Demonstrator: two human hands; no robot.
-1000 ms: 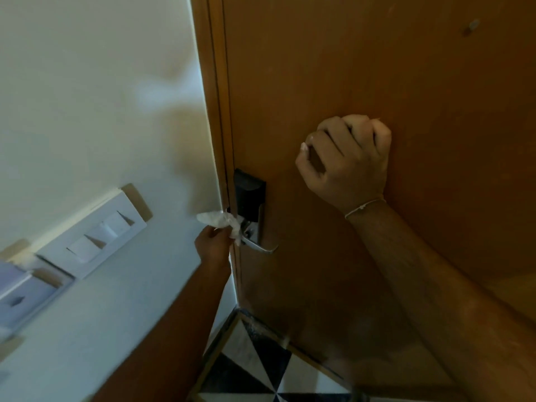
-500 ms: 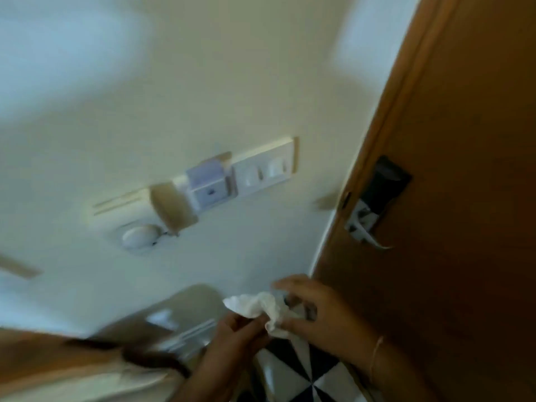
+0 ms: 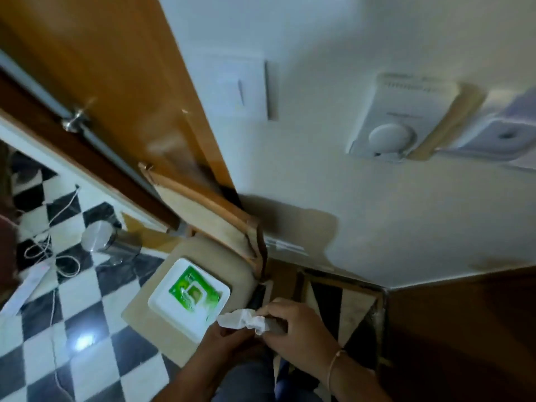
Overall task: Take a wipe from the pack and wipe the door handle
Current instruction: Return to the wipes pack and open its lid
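- We hold a crumpled wipe between both hands; right hand fingers pinch it, left hand grips from below, seemingly to bunch it.
- The pack sits just left of our fingers, within reach.
- No door handle shows.

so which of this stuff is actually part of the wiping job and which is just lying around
Part of the job:
- crumpled wipe, held by left hand and right hand
- wipe pack

Just lying about:
- steel bin
- white cord
- thermostat
- light switch
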